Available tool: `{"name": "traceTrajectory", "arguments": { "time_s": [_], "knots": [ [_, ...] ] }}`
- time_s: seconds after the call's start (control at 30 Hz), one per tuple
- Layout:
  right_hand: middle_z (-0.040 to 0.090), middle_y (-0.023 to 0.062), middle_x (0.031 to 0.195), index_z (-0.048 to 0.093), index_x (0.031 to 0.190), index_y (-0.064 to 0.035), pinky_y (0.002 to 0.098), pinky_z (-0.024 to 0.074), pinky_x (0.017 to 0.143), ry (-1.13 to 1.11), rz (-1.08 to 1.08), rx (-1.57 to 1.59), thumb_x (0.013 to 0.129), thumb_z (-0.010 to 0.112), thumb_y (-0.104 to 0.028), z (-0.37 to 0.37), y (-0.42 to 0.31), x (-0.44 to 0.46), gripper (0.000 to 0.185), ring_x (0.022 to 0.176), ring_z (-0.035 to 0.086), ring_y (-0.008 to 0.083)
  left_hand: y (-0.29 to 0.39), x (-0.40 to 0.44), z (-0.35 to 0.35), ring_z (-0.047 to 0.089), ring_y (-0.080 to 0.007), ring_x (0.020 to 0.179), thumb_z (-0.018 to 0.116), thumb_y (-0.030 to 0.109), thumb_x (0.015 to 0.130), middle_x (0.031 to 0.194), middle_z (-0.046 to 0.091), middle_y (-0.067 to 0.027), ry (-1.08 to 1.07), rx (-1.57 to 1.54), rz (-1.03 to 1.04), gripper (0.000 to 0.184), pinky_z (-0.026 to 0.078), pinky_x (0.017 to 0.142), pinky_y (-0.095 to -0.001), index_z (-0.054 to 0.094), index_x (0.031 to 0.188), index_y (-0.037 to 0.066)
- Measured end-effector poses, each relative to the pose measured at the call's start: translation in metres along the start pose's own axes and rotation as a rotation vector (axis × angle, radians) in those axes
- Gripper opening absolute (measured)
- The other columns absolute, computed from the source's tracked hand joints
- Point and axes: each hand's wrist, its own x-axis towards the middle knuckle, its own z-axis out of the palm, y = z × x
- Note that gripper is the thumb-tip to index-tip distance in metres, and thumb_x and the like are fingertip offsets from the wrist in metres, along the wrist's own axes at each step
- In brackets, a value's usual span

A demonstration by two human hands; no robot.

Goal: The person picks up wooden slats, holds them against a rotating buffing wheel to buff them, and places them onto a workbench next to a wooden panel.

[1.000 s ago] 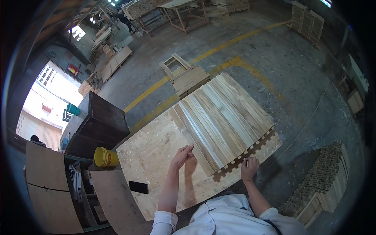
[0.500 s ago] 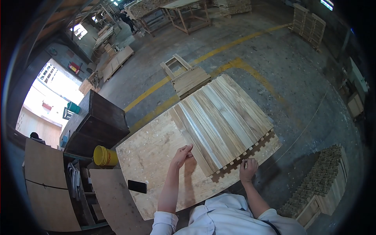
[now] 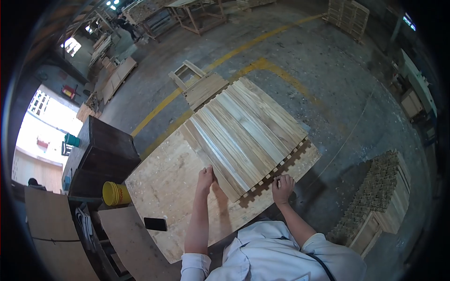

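Note:
A slatted wooden panel [image 3: 243, 131] of pale and brown strips lies on the worktable [image 3: 159, 182], its slat ends uneven along the near edge. My left hand [image 3: 205, 179] is at the panel's left side, with fingers closed on the edge strip. By the near edge is my right hand [image 3: 283, 188], fingers curled and tips close to the slat ends. Whether it holds anything small is hidden. A black phone [image 3: 155, 224] rests on the table left of my left arm.
Beyond the panel stands a smaller wooden frame piece [image 3: 204, 90]. A yellow bucket [image 3: 116, 193] and dark cabinet [image 3: 105, 152] are at the left. Stacked wood pieces [image 3: 370, 196] stand on the floor at right. A person [image 3: 126, 28] is far back.
The whole view has shifted, so the scene sits further left and slightly higher. My left hand's fingers have drawn in at the panel's left edge. My right hand is closer to the slat ends.

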Motion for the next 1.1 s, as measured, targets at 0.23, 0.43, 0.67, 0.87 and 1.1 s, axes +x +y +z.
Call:
{"name": "traceTrajectory", "arguments": {
  "time_s": [0.23, 0.43, 0.67, 0.87, 1.1],
  "knots": [
    [0.059, 0.0119, 0.091, 0.062, 0.087, -0.0087, 0.0479, 0.0429, 0.082, -0.046, -0.027, -0.031, 0.082, 0.073, -0.011, 0.0, -0.002, -0.004, 0.012, 0.093, 0.056, 0.0351, -0.016, -0.01, 0.027, 0.051, -0.0277, 0.132, 0.041, 0.036, 0.111, 0.145, 0.052, -0.0196, 0.074, -0.168, 0.194, 0.058, 0.04, 0.112, -0.0375, 0.036, 0.152, -0.004],
    [0.06, 0.0137, 0.086, 0.063, 0.086, -0.0056, 0.0472, 0.0449, 0.082, -0.131, -0.016, 0.061, 0.086, 0.069, -0.007, -0.007, 0.003, -0.005, 0.005, 0.09, 0.058, 0.0362, 0.039, -0.108, 0.038, 0.013, -0.0212, 0.157, 0.043, 0.053, 0.108, 0.169, 0.026, -0.0032, -0.155, -0.791, 0.175, 0.071, 0.022, 0.124, -0.0428, 0.022, 0.165, 0.017],
    [0.074, 0.0191, 0.096, 0.078, 0.092, -0.0062, 0.0444, 0.053, 0.088, -0.78, -0.302, 0.328, 0.095, 0.071, -0.029, -0.076, -0.018, -0.078, 0.024, 0.093, 0.069, 0.0371, -0.088, -0.184, 0.039, 0.069, -0.0165, 0.101, 0.059, 0.03, 0.104, 0.116, 0.071, -0.0105, 0.289, -0.338, 0.145, 0.043, 0.054, 0.087, -0.0288, 0.061, 0.136, 0.001],
    [0.069, 0.0082, 0.076, 0.076, 0.089, -0.0047, 0.0385, 0.0493, 0.065, -1.746, -0.056, 0.385, 0.095, 0.071, -0.026, -0.031, -0.064, -0.104, 0.022, 0.068, 0.061, 0.0197, -0.16, -0.341, 0.019, 0.057, -0.0096, 0.058, 0.067, 0.026, 0.1, 0.069, 0.067, -0.0028, 0.572, -0.44, -0.138, 0.027, 0.05, 0.058, -0.0275, 0.075, 0.099, 0.0],
    [0.073, 0.0061, 0.086, 0.074, 0.111, 0.0001, 0.0323, 0.055, 0.077, -1.934, -0.949, 0.996, 0.097, 0.065, -0.013, -0.131, -0.364, -0.096, 0.021, 0.078, 0.067, 0.0147, -0.216, -0.51, 0.005, 0.062, -0.0121, 0.081, 0.065, 0.021, 0.1, 0.092, 0.069, -0.0039, 1.134, -0.316, 0.078, 0.032, 0.053, 0.077, -0.0311, 0.063, 0.127, 0.003]
  ]
}}
